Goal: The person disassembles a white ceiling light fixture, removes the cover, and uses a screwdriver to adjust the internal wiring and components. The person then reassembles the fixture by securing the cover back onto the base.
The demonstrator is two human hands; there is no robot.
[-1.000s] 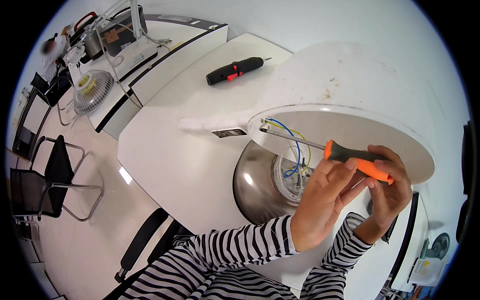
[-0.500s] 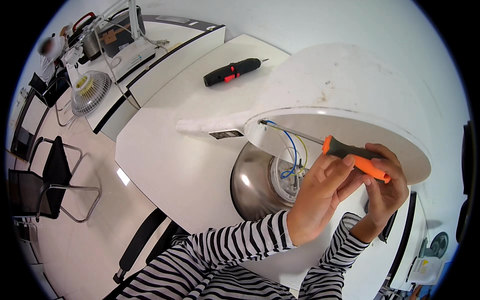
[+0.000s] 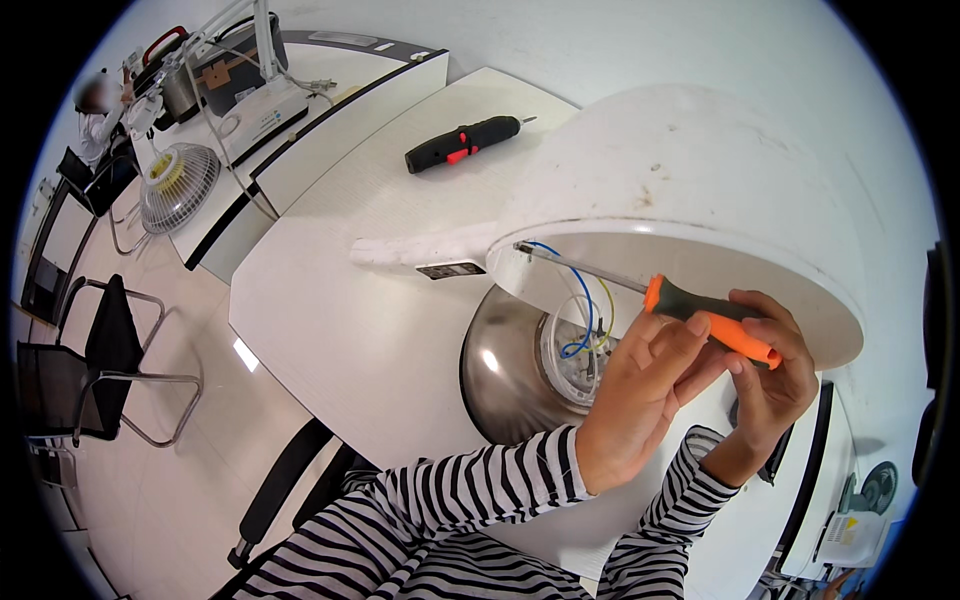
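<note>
Both my hands hold an orange-and-grey screwdriver (image 3: pixel 708 318). My left hand (image 3: pixel 640 395) pinches the handle near its grey collar, my right hand (image 3: pixel 770 385) wraps the orange end. The metal shaft runs left, its tip touching the inner rim of a big white dome-shaped housing (image 3: pixel 690 180) tipped on its side. Blue and yellow wires (image 3: pixel 588 310) hang inside, leading to a round part in a shiny metal bowl (image 3: pixel 500 375) below.
A black-and-red electric screwdriver (image 3: pixel 462 145) lies on the white table (image 3: pixel 340 300) further back. A small desk fan (image 3: pixel 180 185) and a lamp base sit on the left desk. Black chairs (image 3: pixel 90 370) stand at the left. Another person sits far left.
The view has shifted slightly; my hands and the screwdriver stay in the same place against the housing rim, with only small finger movement on the handle.
</note>
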